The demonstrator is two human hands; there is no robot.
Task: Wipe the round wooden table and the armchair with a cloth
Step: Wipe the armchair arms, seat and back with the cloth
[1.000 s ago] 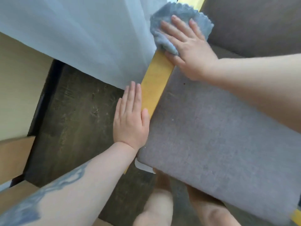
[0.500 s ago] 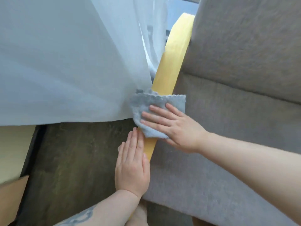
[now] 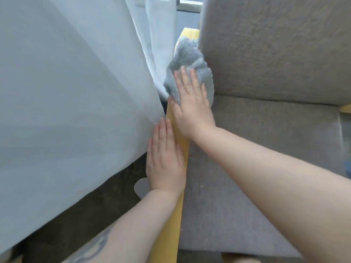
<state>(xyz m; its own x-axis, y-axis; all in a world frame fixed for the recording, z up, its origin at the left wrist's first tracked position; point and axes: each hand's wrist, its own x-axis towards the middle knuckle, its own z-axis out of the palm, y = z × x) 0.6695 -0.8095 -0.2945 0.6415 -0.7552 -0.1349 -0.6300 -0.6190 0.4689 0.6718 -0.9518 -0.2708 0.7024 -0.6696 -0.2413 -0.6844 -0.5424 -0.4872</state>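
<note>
Sheer white curtain (image 3: pixel 72 103) fills the left half of your view, hanging down over a dark floor (image 3: pixel 81 211) and brushing against the side of the armchair (image 3: pixel 256 177), whose grey seat cushion spreads across the lower right and whose grey back cushion (image 3: pixel 275 46) rises at the upper right. Between curtain and cushions runs the chair's yellow wooden armrest (image 3: pixel 171 232), stretching from the bottom of the view up toward the back cushion. Your right hand (image 3: pixel 191 111) lies flat, fingers spread, palm down on a grey-blue cloth (image 3: pixel 187 57), pressing it onto the upper part of the armrest; the cloth is bunched and pushed up against the edge of the back cushion on one side and the curtain on the other, with a strip of yellow wood showing just above it. Your left hand (image 3: pixel 165 160) rests open and flat lower down, fingers together and pointing up along the armrest's outer edge, its fingertips just beside your right wrist and touching the curtain. A tattoo (image 3: pixel 89 247) shows on your left forearm near the bottom edge. The round table is outside your view
</note>
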